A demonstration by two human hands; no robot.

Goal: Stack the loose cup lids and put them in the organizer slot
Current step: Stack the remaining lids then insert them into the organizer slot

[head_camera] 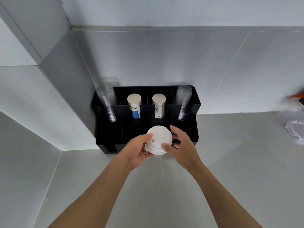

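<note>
both bare forearms reach forward from the bottom edge. left hand [139, 150] cups the stack of white lids [159, 140] from below, thumb pressed on its top rim beside a small round hole. right hand [182, 145] is spread loosely, thumb tip touching the stack's near edge, the other fingers curled apart just right of it. lids are smooth, round, ridged at the sides. beyond the fingertips sits the matte black organizer [185, 129]; the front slot behind the stack is hidden.
</note>
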